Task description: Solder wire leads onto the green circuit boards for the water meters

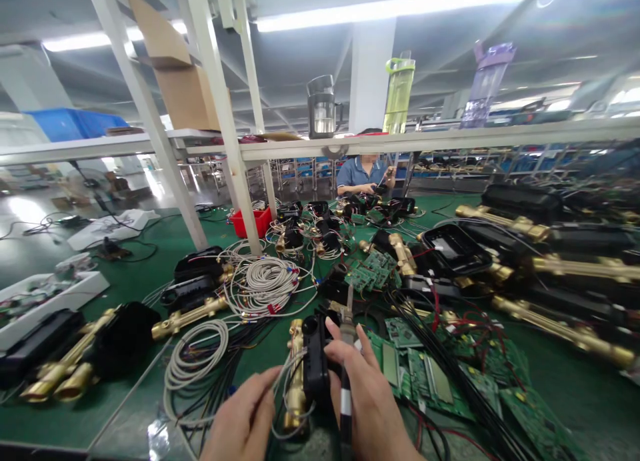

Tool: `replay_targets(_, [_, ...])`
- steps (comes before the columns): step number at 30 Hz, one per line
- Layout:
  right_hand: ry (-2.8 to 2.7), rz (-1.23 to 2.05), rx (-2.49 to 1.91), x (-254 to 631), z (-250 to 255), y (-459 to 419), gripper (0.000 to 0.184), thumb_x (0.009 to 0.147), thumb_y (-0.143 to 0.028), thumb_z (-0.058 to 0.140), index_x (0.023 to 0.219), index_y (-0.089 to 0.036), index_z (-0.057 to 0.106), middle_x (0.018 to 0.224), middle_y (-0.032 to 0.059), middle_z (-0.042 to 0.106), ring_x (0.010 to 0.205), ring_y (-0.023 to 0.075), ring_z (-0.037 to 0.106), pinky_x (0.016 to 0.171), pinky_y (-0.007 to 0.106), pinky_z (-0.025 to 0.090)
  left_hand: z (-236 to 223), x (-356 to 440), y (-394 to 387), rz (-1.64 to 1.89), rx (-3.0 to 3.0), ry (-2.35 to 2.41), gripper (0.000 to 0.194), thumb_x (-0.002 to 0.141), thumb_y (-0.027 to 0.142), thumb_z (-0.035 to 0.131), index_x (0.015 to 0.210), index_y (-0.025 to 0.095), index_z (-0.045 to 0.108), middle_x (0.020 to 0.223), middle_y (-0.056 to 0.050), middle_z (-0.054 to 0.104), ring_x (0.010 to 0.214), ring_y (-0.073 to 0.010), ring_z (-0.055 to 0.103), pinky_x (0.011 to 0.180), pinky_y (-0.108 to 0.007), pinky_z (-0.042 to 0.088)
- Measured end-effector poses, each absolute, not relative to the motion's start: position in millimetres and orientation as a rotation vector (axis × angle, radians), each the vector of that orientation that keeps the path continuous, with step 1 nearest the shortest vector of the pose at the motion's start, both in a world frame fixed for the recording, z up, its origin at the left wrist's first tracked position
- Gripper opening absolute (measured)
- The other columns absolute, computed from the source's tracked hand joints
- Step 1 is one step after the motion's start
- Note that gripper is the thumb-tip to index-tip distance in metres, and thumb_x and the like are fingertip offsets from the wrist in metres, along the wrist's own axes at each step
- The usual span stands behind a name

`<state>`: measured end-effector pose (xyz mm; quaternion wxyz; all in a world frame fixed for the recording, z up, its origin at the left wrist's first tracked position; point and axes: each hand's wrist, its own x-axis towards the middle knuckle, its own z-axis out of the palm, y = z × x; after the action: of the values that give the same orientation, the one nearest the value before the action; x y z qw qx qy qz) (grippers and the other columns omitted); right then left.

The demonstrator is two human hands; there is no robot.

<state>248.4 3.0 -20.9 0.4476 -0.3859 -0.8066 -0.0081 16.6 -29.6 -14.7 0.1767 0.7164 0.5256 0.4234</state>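
Note:
My left hand (245, 414) is closed at the left of a brass pipe fitting (296, 401), its fingertips pinching a thin grey cable (289, 374) looped there. A black plastic housing (315, 361) stands against the brass fitting, between my two hands. My right hand (363, 387) curls around a slim corded tool (346, 331) that looks like a soldering iron, its narrow end pointing away from me. The thumb and fingers of this hand are close to the housing's right side. Green circuit boards (395, 361) lie just right of that hand.
Coiled grey cables (265, 281) spread over the green mat. More brass fittings with black housings (565, 267) crowd the right side. A red bin (251, 222) stands by the shelf post. Bottles (400, 94) stand on the shelf (440, 137) above. A co-worker (364, 174) sits across the bench.

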Motion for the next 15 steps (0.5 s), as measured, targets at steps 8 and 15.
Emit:
replay_targets(8, [-2.117, 0.115, -1.028, 253, -19, 3, 0.038, 0.093, 0.001, 0.037, 0.122, -0.023, 0.045, 0.146, 0.0113, 0.064, 0.154, 0.0153, 0.038, 0.134, 0.049, 0.015, -87, 11, -35, 1.088, 2.254, 1.336, 0.044, 0.098, 0.022, 0.043, 0.132, 0.029, 0.071, 0.100, -0.005, 0.081, 0.086, -0.0148, 0.079, 0.082, -0.016, 0.060])
replay_targets(15, [-2.125, 0.122, -0.991, 254, -17, 4, 0.043, 0.088, 0.003, 0.037, 0.123, -0.022, 0.043, 0.149, 0.0172, 0.061, 0.150, 0.0209, 0.045, 0.130, 0.059, 0.025, -55, 6, -33, 0.867, 2.149, 1.312, 0.045, 0.096, 0.018, 0.046, 0.130, 0.033, 0.072, 0.104, -0.004, 0.080, 0.092, -0.0169, 0.077, 0.086, -0.020, 0.061])
